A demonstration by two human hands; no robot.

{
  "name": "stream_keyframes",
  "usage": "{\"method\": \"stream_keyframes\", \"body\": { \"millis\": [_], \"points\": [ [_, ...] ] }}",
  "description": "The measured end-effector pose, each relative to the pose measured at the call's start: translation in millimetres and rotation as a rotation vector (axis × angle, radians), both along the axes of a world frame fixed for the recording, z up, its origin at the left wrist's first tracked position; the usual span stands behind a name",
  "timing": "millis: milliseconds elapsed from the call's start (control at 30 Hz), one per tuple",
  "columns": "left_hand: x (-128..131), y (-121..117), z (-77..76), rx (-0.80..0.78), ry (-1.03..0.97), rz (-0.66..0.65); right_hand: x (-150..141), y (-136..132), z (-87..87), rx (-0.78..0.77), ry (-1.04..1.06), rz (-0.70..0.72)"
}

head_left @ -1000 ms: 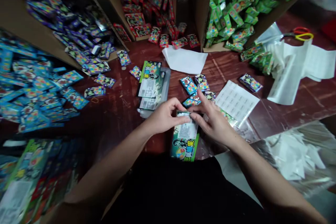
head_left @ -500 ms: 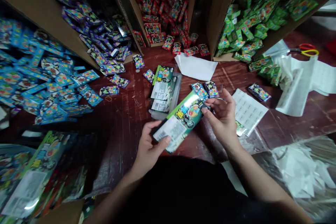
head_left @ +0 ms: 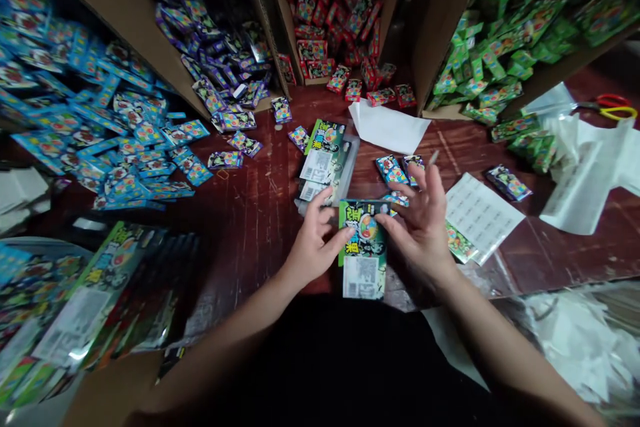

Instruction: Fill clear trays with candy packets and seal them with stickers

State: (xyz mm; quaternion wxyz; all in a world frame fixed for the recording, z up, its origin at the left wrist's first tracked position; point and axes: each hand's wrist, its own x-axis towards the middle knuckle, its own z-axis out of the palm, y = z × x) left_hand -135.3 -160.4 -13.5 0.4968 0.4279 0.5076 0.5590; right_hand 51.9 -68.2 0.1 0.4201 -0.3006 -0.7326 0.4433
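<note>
Near the body, over the table, the printed pack already bears its white label; whether anything is inside I cannot tell; its long axis runs roughly 12 to 6 o'clock, the coloured title end pointing away to 12, the labelled end back towards the wearer at 6, the green edge at 9. The left hand is half closed, its thumb on the pack's face and its fingers curled by the left edge, holding it; the right hand is loosely open, thumb on the right edge, other fingers spread, and I cannot tell whether it pinches.

From the pack, towards 8 or 9 o'clock, similar packs stand in a row and look finished; farther out, at 11, a few more labelled packs lie stacked; at 1, loose small packets sit just beyond the hands; just short of 3, a sheet of stickers looks partly unused; beyond, plenty remains loose: blue packets at 10, purple packets towards 11, red packets at 12, green packets between 1 and 2.
</note>
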Motion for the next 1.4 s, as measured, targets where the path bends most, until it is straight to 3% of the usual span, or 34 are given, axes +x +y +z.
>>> {"method": "stream_keyframes", "body": {
  "millis": [67,133,333,533,667,1133,1300,1400],
  "points": [
    [0,-2,-5.8,-0.011,-0.004,0.021,-4,-11,-10.8,-0.006,0.03,-0.124],
    [-3,-7,-9.2,-0.043,0.022,-0.001,-4,-21,-20.4,-0.035,0.022,-0.157],
    [-16,-5,-3.9,-0.161,0.106,-0.157,7,-27,-27.4,-0.149,-0.011,0.012],
    [-20,10,0.4,-0.115,0.111,-0.058,5,-20,-26.5,-0.15,-0.078,-0.058],
    [-14,8,4.8,-0.121,0.11,0.02,2,-25,-18.5,-0.263,0.025,0.019],
    [-24,30,34.5,-0.219,0.215,-0.13,-3,-4,9.0,-0.36,-0.065,-0.006],
    [-24,19,32.1,-0.196,0.127,-0.205,14,-15,15.8,-0.294,-0.091,0.073],
    [-20,15,25.9,-0.147,0.103,-0.18,26,-13,28.7,-0.251,-0.079,0.094]
  ]
}}
